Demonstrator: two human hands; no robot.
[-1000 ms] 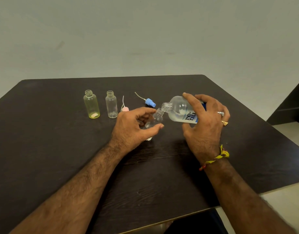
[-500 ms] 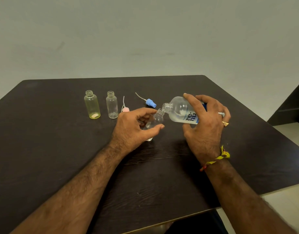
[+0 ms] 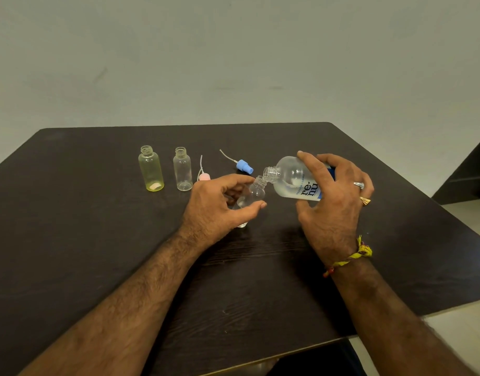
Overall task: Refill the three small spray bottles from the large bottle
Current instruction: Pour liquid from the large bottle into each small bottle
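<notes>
Tilting mouth to mouth, the large bottle point(image 3: 293, 181), partly hidden by the right hand point(image 3: 332, 210), is held over a small clear bottle point(image 3: 251, 198) clasped by the left hand point(image 3: 217, 210) mid-surface point(image 3: 70, 240); liquid level is unclear.

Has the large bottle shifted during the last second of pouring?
No. The large bottle keeps its tilt, mouth at the small bottle, same spot relative to the blue sprayer.

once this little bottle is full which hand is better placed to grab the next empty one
Left, probably. The left hand holds the small bottle nearest the clear empty bottle; the right hand is occupied tilting the large bottle.
</notes>
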